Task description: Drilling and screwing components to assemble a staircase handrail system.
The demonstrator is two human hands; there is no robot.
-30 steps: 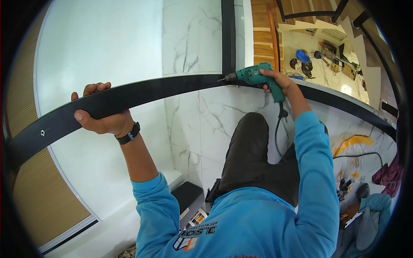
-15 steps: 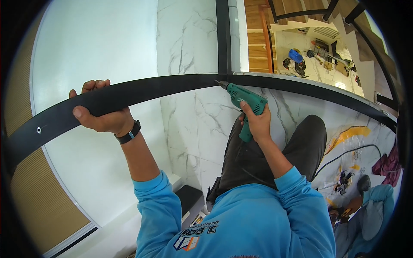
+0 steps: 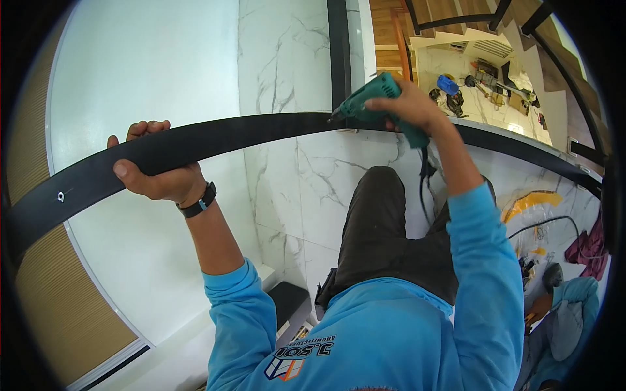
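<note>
A long black rail (image 3: 235, 135) runs across the view, bowed by the lens. My left hand (image 3: 153, 173) is closed around its left part, thumb on the near side and fingertips over the far edge. In my right hand (image 3: 409, 107) is a green corded power drill (image 3: 373, 98), held above the rail. The drill's tip points down and left, at or just over the rail close to where a black post (image 3: 340, 58) meets it. Whether the tip touches the surface I cannot tell. The cord hangs down from the drill's handle.
Beyond the rail at the upper right, a lower floor holds tools and a blue object (image 3: 447, 85) beside stairs (image 3: 450, 9). Another person (image 3: 574, 319) crouches at the lower right near a maroon cloth (image 3: 588, 251). A dark-topped box (image 3: 289, 303) stands by my left side.
My right hand has swung the drill up and over the rail, from its near side to above it. The left hand keeps its hold with hardly any movement.
</note>
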